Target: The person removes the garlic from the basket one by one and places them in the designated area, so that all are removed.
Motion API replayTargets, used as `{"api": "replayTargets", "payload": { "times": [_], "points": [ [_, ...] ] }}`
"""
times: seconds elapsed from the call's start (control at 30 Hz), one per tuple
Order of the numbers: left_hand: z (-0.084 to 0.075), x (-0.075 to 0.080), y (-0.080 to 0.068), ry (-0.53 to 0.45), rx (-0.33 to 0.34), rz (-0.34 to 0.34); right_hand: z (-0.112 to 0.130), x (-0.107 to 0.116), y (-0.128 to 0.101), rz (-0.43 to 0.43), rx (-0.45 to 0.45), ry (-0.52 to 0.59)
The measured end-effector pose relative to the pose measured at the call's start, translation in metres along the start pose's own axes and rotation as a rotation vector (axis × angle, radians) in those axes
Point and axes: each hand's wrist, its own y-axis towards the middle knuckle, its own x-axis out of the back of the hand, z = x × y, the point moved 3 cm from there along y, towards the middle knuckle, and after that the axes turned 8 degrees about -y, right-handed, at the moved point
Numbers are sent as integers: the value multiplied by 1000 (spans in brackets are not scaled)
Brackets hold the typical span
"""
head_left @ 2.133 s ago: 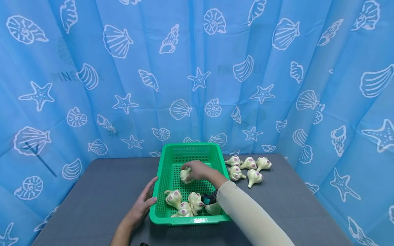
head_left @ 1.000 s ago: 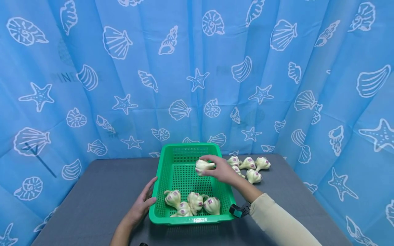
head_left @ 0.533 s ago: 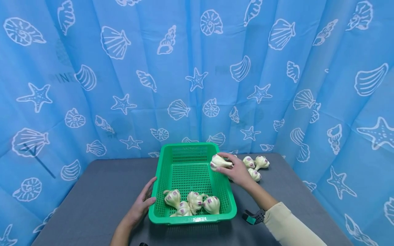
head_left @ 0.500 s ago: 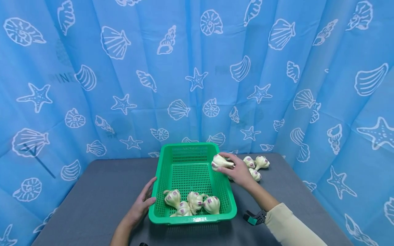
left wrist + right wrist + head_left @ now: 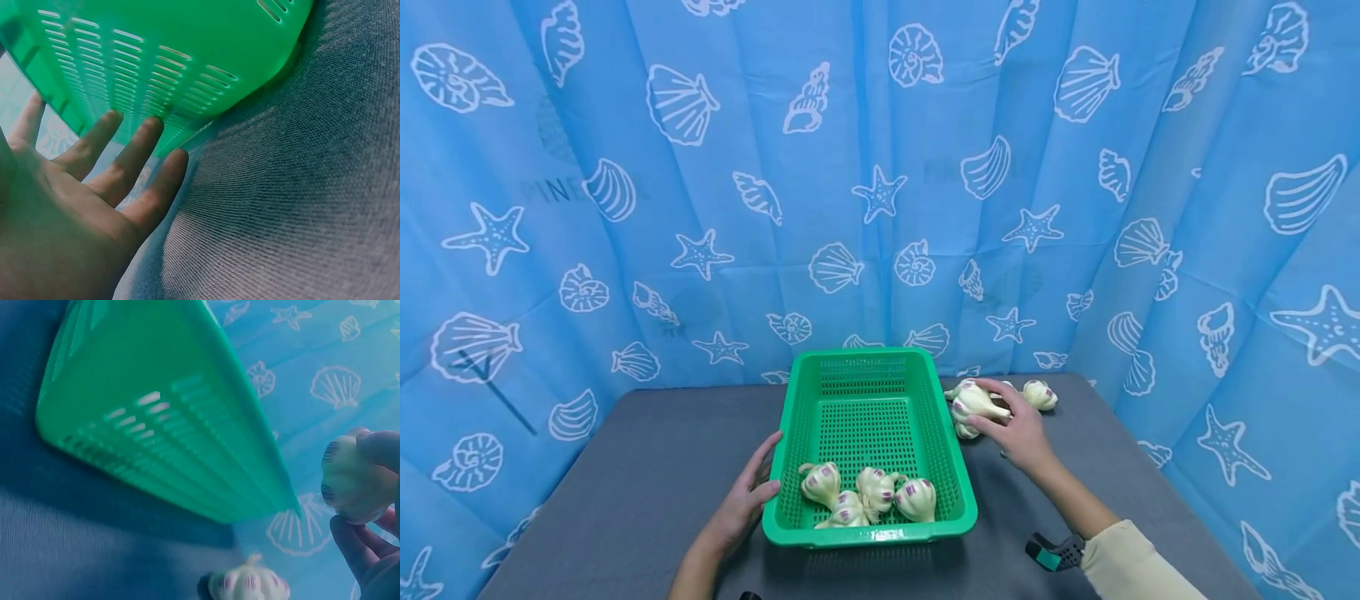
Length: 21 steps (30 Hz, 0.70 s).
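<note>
Blue curtain printed with white shells and starfish wraps around the grey table point(image 5: 625, 467) I am watching. My right hand point(image 5: 1022, 433) is out past the far right corner of the green basket point(image 5: 865, 533), low over the table, with its fingers and thumb curled round one garlic bulb point(image 5: 973, 402). From the right wrist view that bulb point(image 5: 356, 484) sits between thumb and fingertips point(image 5: 356, 547), clear of the basket wall. Its long axis runs roughly across me, stem tip pointing right toward my palm and the fat end toward the basket. A loose cluster of bulbs point(image 5: 1039, 393) lies on the table just beyond and beside this hand, one directly beneath the held bulb point(image 5: 249, 584). I judge the held bulb is just above that cluster, not yet resting.

My left hand point(image 5: 748, 496) is the nearer one to the basket: fingers straight and spread point(image 5: 134, 156), lying flat against the basket's near left wall, steadying it. Four more bulbs point(image 5: 868, 496) sit bunched inside the basket along the near wall, to the right of that hand.
</note>
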Motion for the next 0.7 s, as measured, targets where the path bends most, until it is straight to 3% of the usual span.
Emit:
{"api": "replayTargets", "payload": {
  "times": [0.2, 0.37, 0.7],
  "points": [
    [0, 0, 0, -4, 6, 1, -11, 14, -3, -51, -65, -6],
    [-1, -1, 0, 1, 5, -1, -15, 22, -5, -103, -61, -9],
    [-1, -2, -1, -6, 10, -9, -39, 33, -8, -233, -76, -152]
  ]
}}
